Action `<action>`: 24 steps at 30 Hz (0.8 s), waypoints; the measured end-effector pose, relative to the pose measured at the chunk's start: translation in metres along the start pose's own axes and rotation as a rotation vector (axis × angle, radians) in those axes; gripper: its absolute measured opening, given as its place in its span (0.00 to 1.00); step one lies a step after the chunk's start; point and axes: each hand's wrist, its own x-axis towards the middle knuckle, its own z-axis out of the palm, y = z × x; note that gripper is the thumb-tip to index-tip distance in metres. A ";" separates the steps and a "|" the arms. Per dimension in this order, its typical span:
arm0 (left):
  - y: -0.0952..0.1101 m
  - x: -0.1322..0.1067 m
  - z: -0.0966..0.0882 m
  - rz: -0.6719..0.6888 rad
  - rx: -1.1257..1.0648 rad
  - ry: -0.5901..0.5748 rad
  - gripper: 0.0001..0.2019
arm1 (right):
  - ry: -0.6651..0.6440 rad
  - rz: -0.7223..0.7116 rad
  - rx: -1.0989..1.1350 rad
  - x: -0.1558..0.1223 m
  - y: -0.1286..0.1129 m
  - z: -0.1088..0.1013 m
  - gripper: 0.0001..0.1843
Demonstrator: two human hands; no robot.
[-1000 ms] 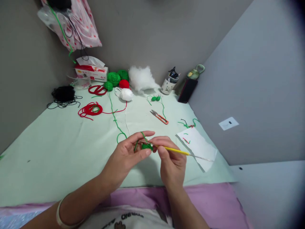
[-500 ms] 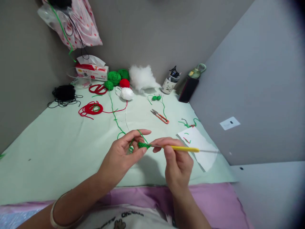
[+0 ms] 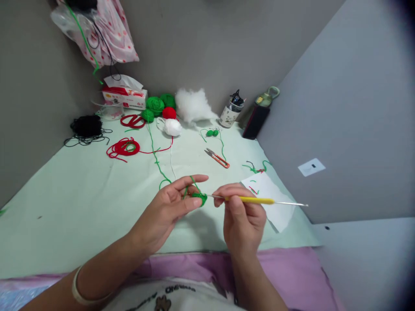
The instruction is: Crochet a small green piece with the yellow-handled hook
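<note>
Between the thumb and fingers of my left hand [image 3: 168, 207] is a small green crochet piece [image 3: 200, 198]. Green yarn [image 3: 155, 157] runs from a green ball at the back to this hand, and a strand passes up over its raised index finger. My right hand [image 3: 244, 218] grips a crochet hook [image 3: 254, 200] by its yellow handle. One metal end of the hook points left and meets the green piece; the other end sticks out to the right. Whether the tip is inside a loop is too small to tell.
Thread snips [image 3: 217, 158] lie beyond my hands. A white paper [image 3: 270, 203] with yarn scraps is at right. Behind are green yarn balls [image 3: 155, 106], white stuffing [image 3: 194, 106], a tissue box [image 3: 125, 96], a pen cup [image 3: 231, 114], red yarn [image 3: 125, 147] and black yarn [image 3: 86, 126].
My right hand and the hook have shifted slightly right. The green piece sits a little farther right and turned, with more of it showing at the left thumb tip.
</note>
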 end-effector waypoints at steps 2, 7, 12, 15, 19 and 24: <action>-0.001 -0.001 0.003 0.017 0.028 -0.023 0.17 | -0.049 0.008 0.014 0.002 0.000 0.003 0.10; -0.006 -0.002 0.008 0.057 0.086 0.045 0.18 | -0.069 -0.067 -0.116 -0.003 0.003 0.005 0.15; -0.007 0.001 0.009 -0.003 -0.053 0.091 0.19 | -0.140 -0.407 -0.529 -0.012 0.008 0.000 0.25; -0.003 0.003 0.005 -0.111 -0.154 -0.008 0.16 | -0.049 -0.334 -0.371 -0.009 0.006 -0.002 0.21; 0.000 0.003 0.003 -0.046 -0.130 0.006 0.15 | 0.078 0.031 0.058 -0.001 0.002 -0.002 0.12; -0.006 0.000 0.005 0.056 0.070 0.001 0.18 | -0.030 0.189 0.168 -0.003 0.009 0.000 0.08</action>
